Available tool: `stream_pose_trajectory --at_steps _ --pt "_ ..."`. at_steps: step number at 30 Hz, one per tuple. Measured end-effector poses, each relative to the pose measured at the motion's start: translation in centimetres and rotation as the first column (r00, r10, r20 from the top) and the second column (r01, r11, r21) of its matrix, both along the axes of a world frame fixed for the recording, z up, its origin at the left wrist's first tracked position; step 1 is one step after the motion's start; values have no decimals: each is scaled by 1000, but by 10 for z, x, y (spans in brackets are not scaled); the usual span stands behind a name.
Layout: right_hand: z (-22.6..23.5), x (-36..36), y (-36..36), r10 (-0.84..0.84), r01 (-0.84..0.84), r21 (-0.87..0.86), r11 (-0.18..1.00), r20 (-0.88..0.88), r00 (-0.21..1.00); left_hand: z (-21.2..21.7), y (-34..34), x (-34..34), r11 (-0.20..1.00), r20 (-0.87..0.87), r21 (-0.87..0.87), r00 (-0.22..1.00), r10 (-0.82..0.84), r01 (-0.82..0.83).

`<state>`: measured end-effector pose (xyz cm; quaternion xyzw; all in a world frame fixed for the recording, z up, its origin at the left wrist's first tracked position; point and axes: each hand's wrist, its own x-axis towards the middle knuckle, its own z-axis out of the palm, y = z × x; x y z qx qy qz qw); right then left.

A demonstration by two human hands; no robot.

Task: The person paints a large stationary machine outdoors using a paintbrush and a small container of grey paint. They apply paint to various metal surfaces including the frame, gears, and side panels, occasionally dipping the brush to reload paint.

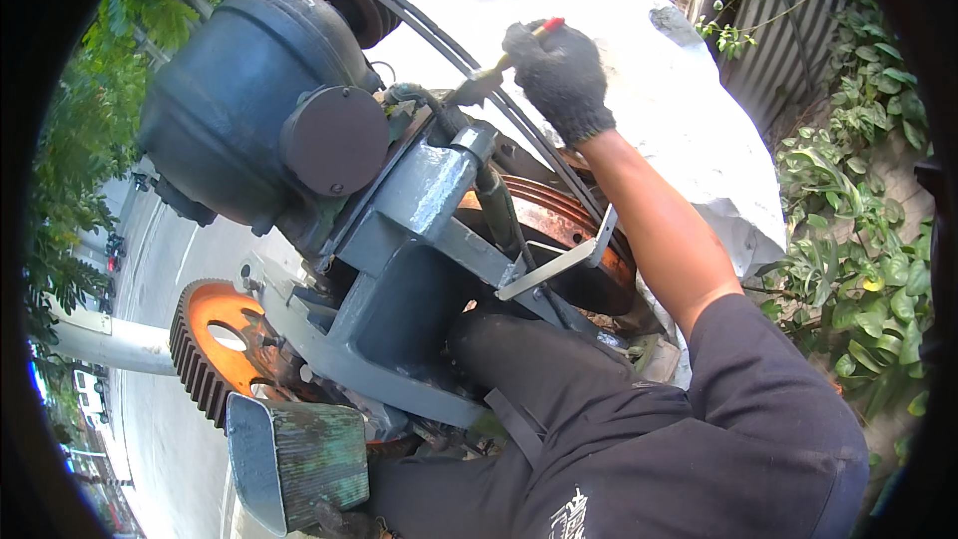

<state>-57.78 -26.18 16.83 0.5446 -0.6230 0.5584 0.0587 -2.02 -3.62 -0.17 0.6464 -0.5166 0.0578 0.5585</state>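
My right hand, in a dark knit glove, is closed around a paintbrush with a red-tipped handle. Its bristle end points down and left, near the drive belts and the end of a hose; whether it touches them I cannot tell. At the lower left, my gloved left hand shows only in part, under a paint-stained, ribbed open container, which it appears to hold. Between my hands stands a grey-painted metal frame with a wet-looking shine on top. A large dark motor is mounted on it.
An orange gear wheel with dark teeth sits left of the frame. A grooved orange pulley lies behind the frame, under the belts. My legs straddle the machine closely. White sheeting lies beyond; leafy plants grow at the right.
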Motion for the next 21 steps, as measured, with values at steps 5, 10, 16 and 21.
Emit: stream_pose_trajectory --at_steps 5,10,16,21 --pt "-15 3 -2 -42 22 -87 996 -233 972 1 2 0 1000 -9 -4 1000 -8 8" --pt "1 17 -43 -72 69 47 996 45 996 -1 5 0 1000 -20 0 1000 -13 13" --pt "-6 3 -4 -28 14 108 994 125 992 1 10 4 1000 -9 2 1000 3 -3" --pt "-25 -3 -32 -185 174 -63 983 -300 936 0 6 -1 1000 -25 -2 999 -25 25"
